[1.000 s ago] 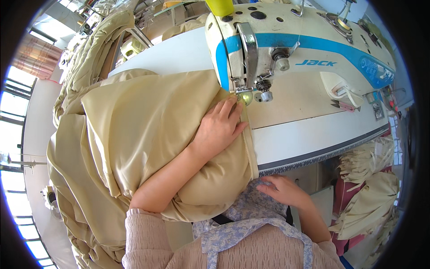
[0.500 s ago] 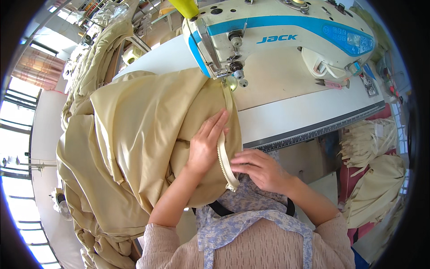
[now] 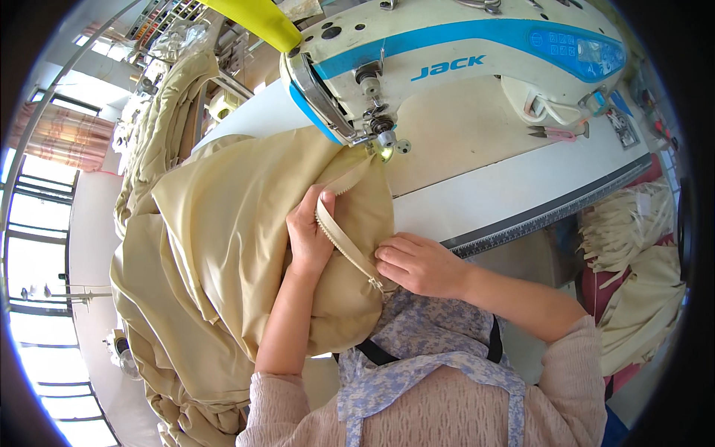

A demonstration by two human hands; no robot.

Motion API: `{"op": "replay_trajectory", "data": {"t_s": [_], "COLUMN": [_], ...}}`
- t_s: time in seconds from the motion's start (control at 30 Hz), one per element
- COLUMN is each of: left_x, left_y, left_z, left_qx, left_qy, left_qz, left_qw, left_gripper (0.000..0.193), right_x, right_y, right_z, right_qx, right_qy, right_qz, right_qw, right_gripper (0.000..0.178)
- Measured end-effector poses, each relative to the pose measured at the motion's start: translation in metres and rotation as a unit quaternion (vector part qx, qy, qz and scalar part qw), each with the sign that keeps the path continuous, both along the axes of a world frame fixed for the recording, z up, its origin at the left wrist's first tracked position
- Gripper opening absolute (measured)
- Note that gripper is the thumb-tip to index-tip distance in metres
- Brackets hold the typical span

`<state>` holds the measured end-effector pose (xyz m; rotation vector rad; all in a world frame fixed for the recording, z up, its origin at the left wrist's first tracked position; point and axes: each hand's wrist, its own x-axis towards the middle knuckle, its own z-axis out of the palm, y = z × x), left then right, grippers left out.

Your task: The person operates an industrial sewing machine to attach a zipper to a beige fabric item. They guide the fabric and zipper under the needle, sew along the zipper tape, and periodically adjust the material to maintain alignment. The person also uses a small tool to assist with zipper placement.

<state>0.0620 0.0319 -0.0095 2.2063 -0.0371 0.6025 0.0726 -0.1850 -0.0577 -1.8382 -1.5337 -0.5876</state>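
Note:
A cream zipper (image 3: 347, 248) curves from the needle area of a white and blue sewing machine (image 3: 462, 78) down to a loose lower end. It lies over glossy beige fabric (image 3: 216, 216). My left hand (image 3: 309, 235) is closed on the upper stretch of the zipper, lifting it in a bend off the cloth; part of its fingers is hidden behind the tape. At the fabric's right edge, beside the zipper's lower part, my right hand (image 3: 421, 264) pinches the cloth with curled fingers. The fabric's top end sits under the lit needle area.
A ruler strip (image 3: 551, 212) runs along the table's front edge. Pink-handled snips (image 3: 558, 132) lie under the machine arm. Beige fabric piles hang at left, and cut pieces (image 3: 625, 223) rest at lower right. A yellow object (image 3: 257, 22) stands by the machine head.
My left hand has moved left and taken hold of the zipper, pulling it into a bend. My right hand has moved up and closed on the fabric edge. The view has shifted slightly.

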Motion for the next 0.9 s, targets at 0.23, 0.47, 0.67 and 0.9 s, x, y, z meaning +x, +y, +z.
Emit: {"op": "replay_trajectory", "data": {"t_s": [0.23,0.47,0.67,0.9], "left_x": [0.004,0.011,0.012,0.004], "left_y": [0.009,-0.016,-0.027,-0.019], "left_z": [-0.016,0.039,0.027,0.009], "left_qx": [-0.021,0.089,0.289,0.273], "left_qy": [-0.021,0.042,-0.01,-0.031], "left_qz": [0.001,-0.024,-0.226,-0.207], "left_qw": [1.0,0.995,0.93,0.939], "left_gripper": [0.013,0.012,0.021,0.035], "right_x": [0.021,0.008,0.019,0.017], "right_y": [0.013,0.001,-0.033,-0.023], "right_z": [0.013,0.0,0.035,0.015], "right_qx": [-0.034,-0.017,0.081,0.0], "right_qy": [-0.044,-0.021,0.228,0.087], "right_qz": [-0.032,0.087,0.036,-0.009], "right_qw": [0.998,0.996,0.97,0.996], "right_gripper": [0.011,0.012,0.024,0.017]}}
